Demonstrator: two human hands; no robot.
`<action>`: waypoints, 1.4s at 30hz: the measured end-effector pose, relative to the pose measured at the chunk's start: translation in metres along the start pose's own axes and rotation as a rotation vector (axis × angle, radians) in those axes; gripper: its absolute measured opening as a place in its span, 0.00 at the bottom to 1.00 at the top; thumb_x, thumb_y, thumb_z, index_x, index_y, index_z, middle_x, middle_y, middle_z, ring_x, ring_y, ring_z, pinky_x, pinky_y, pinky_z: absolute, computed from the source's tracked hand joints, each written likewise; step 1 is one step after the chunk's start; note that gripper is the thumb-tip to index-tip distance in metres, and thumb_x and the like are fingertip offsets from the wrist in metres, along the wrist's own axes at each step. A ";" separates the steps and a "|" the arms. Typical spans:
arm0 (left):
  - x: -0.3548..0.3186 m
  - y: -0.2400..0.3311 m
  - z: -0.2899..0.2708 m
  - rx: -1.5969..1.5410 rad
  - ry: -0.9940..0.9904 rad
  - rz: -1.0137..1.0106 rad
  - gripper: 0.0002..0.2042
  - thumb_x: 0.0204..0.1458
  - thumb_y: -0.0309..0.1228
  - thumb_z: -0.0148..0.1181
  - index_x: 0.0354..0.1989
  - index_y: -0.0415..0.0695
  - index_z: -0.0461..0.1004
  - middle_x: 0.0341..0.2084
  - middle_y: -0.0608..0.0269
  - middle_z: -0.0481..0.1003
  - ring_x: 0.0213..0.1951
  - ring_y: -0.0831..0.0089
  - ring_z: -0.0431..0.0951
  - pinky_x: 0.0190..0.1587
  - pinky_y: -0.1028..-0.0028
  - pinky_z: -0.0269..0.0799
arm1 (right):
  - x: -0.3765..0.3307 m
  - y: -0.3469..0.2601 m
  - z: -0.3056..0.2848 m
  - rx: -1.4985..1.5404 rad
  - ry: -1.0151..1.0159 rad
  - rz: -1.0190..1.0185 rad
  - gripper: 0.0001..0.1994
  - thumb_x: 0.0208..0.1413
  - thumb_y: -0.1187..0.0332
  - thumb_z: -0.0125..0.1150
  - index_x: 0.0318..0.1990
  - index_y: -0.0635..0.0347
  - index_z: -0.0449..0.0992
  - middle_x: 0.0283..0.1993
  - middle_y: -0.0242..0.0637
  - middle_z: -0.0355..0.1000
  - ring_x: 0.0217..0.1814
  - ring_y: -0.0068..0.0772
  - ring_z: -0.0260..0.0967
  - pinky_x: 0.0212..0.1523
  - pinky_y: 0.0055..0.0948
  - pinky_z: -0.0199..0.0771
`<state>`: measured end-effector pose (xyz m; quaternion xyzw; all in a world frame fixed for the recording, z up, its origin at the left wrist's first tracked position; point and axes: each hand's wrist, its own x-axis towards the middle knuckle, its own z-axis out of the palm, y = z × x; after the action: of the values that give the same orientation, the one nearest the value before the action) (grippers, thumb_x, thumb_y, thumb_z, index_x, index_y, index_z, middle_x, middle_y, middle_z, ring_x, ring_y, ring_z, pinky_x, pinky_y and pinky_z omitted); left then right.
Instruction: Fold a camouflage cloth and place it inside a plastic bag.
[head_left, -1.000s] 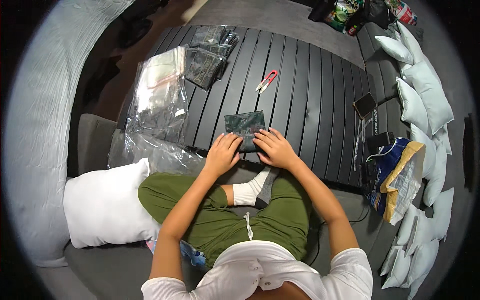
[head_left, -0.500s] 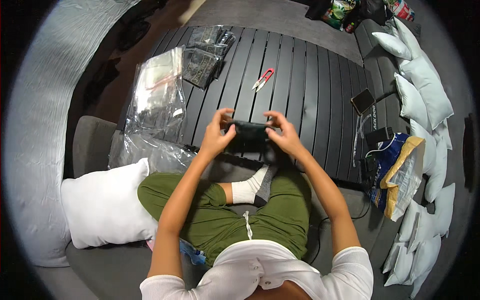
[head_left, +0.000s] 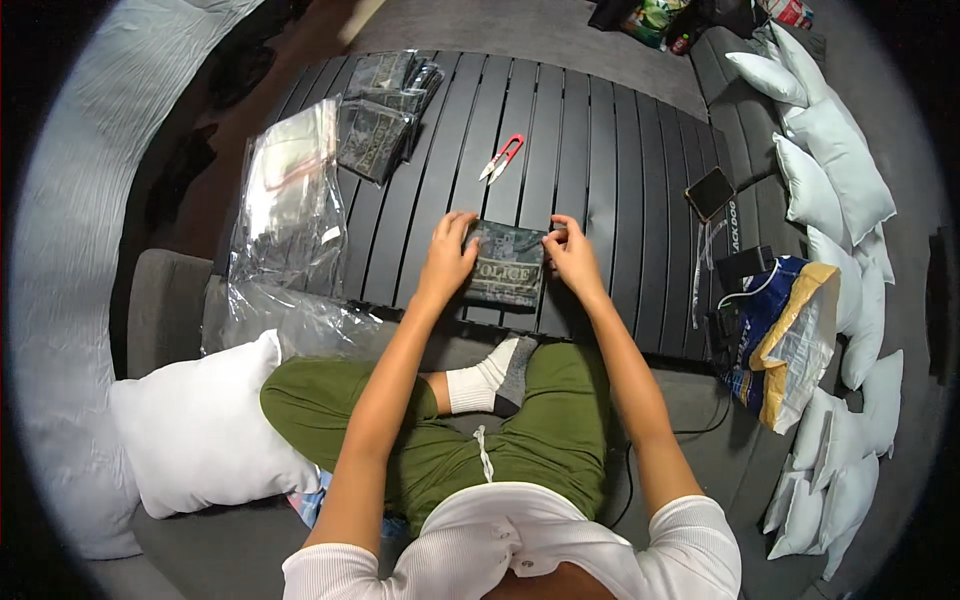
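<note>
A dark folded camouflage cloth [head_left: 507, 285] with pale lettering lies face up on the slatted black table [head_left: 620, 220], close to its near edge. My left hand [head_left: 450, 255] grips the cloth's left edge, thumb on top. At the upper right corner, my right hand [head_left: 574, 260] pinches the cloth between thumb and fingers. Farther off lies a pair of red-handled thread snips [head_left: 502, 158], blades toward me. To the left, several similar dark folded pieces in clear plastic [head_left: 372, 138] are stacked, beside a pile of clear plastic bags [head_left: 290, 185].
On the table's right are a phone-like dark device [head_left: 710, 194] and a black box [head_left: 745, 265] with cables. Next to them stands a blue and tan sack [head_left: 790, 340]. White pillows [head_left: 840, 160] line the right-hand sofa; another pillow [head_left: 205, 425] sits at my left.
The cloth has come down from a tilted, edge-on hold to lie flat with its lettered face up. Both hands lowered with it, and the view shifted slightly.
</note>
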<state>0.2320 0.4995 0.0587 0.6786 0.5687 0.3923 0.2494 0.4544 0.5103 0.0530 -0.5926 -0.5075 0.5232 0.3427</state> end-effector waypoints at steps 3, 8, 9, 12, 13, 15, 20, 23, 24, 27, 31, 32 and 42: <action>-0.019 0.008 -0.013 0.147 -0.003 0.078 0.15 0.46 0.28 0.55 0.45 0.46 0.69 0.48 0.54 0.65 0.51 0.58 0.64 0.52 0.64 0.61 | -0.032 -0.013 0.012 -0.504 0.295 -0.555 0.16 0.47 0.72 0.56 0.46 0.62 0.67 0.46 0.47 0.64 0.48 0.48 0.62 0.50 0.39 0.62; -0.043 -0.003 -0.028 0.299 -0.094 0.217 0.17 0.50 0.33 0.53 0.50 0.49 0.68 0.51 0.57 0.65 0.55 0.59 0.62 0.55 0.63 0.56 | -0.065 -0.010 0.035 -0.757 0.095 -0.653 0.22 0.50 0.65 0.54 0.54 0.58 0.63 0.61 0.46 0.53 0.64 0.51 0.46 0.61 0.44 0.44; -0.043 -0.004 -0.030 0.308 -0.110 0.239 0.17 0.50 0.34 0.53 0.50 0.49 0.68 0.51 0.57 0.65 0.55 0.60 0.62 0.55 0.63 0.55 | -0.066 -0.007 0.036 -0.877 0.066 -0.642 0.24 0.51 0.63 0.53 0.56 0.57 0.62 0.63 0.45 0.51 0.66 0.52 0.43 0.62 0.46 0.41; -0.041 -0.006 -0.043 0.270 0.058 0.214 0.14 0.50 0.30 0.51 0.46 0.44 0.69 0.47 0.56 0.68 0.52 0.60 0.65 0.53 0.64 0.58 | -0.067 -0.007 0.029 -0.793 0.057 -0.614 0.26 0.53 0.59 0.51 0.59 0.56 0.58 0.65 0.45 0.48 0.67 0.51 0.39 0.63 0.46 0.38; -0.039 -0.010 -0.049 0.226 0.126 0.163 0.13 0.49 0.28 0.51 0.44 0.43 0.70 0.44 0.57 0.70 0.50 0.60 0.67 0.51 0.65 0.60 | -0.067 -0.004 0.025 -0.738 0.088 -0.611 0.27 0.54 0.59 0.51 0.60 0.56 0.57 0.65 0.45 0.48 0.67 0.51 0.39 0.63 0.45 0.38; -0.047 -0.026 -0.080 0.345 0.171 0.110 0.11 0.47 0.26 0.51 0.41 0.42 0.70 0.40 0.58 0.70 0.47 0.61 0.68 0.48 0.65 0.61 | -0.069 -0.004 0.028 -0.640 0.087 -0.583 0.27 0.54 0.60 0.51 0.61 0.56 0.55 0.65 0.45 0.48 0.68 0.50 0.38 0.63 0.44 0.36; -0.057 -0.022 -0.139 0.518 0.329 0.096 0.09 0.44 0.23 0.52 0.35 0.42 0.72 0.33 0.61 0.71 0.39 0.63 0.69 0.42 0.66 0.63 | -0.075 0.007 0.030 -0.616 0.133 -0.633 0.26 0.55 0.61 0.51 0.60 0.59 0.56 0.64 0.44 0.50 0.65 0.48 0.43 0.62 0.43 0.42; -0.045 -0.033 -0.171 0.563 0.433 0.047 0.10 0.45 0.24 0.51 0.37 0.42 0.71 0.35 0.59 0.71 0.41 0.61 0.69 0.44 0.66 0.63 | -0.075 0.000 0.031 -0.614 0.158 -0.626 0.25 0.55 0.61 0.51 0.59 0.59 0.57 0.63 0.43 0.51 0.65 0.47 0.44 0.62 0.42 0.43; -0.041 -0.046 -0.180 0.604 0.463 -0.006 0.11 0.45 0.26 0.52 0.39 0.42 0.71 0.36 0.58 0.71 0.43 0.60 0.68 0.45 0.65 0.63 | -0.074 0.001 0.032 -0.594 0.163 -0.631 0.25 0.55 0.62 0.51 0.59 0.60 0.57 0.63 0.44 0.51 0.64 0.46 0.44 0.61 0.41 0.43; -0.032 -0.096 -0.201 0.672 0.409 -0.132 0.15 0.46 0.31 0.53 0.45 0.45 0.69 0.47 0.54 0.68 0.51 0.58 0.65 0.53 0.62 0.59 | -0.075 0.000 0.036 -0.616 0.170 -0.633 0.24 0.55 0.63 0.51 0.58 0.60 0.58 0.62 0.45 0.52 0.64 0.46 0.45 0.61 0.41 0.44; -0.013 -0.120 -0.206 0.858 0.092 -0.170 0.20 0.46 0.34 0.54 0.51 0.52 0.67 0.58 0.52 0.57 0.59 0.58 0.57 0.60 0.58 0.50 | -0.076 0.001 0.035 -0.631 0.196 -0.646 0.23 0.53 0.66 0.53 0.57 0.61 0.60 0.61 0.45 0.54 0.63 0.47 0.47 0.60 0.40 0.46; -0.010 -0.123 -0.202 0.821 0.105 -0.178 0.21 0.46 0.33 0.54 0.51 0.54 0.67 0.58 0.53 0.58 0.59 0.59 0.57 0.60 0.57 0.50 | -0.076 0.002 0.035 -0.630 0.192 -0.647 0.23 0.53 0.66 0.53 0.57 0.61 0.60 0.61 0.45 0.54 0.62 0.47 0.48 0.60 0.40 0.46; -0.009 -0.064 -0.201 0.691 0.642 0.024 0.07 0.46 0.30 0.55 0.32 0.43 0.76 0.25 0.58 0.76 0.32 0.66 0.75 0.42 0.69 0.65 | -0.102 -0.006 0.050 -0.793 0.233 -0.722 0.25 0.46 0.68 0.57 0.55 0.60 0.62 0.60 0.43 0.56 0.64 0.47 0.47 0.62 0.43 0.42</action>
<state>0.0310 0.4834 0.1205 0.5728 0.7063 0.3731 -0.1842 0.4109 0.4077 0.0750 -0.5187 -0.7956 0.0720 0.3048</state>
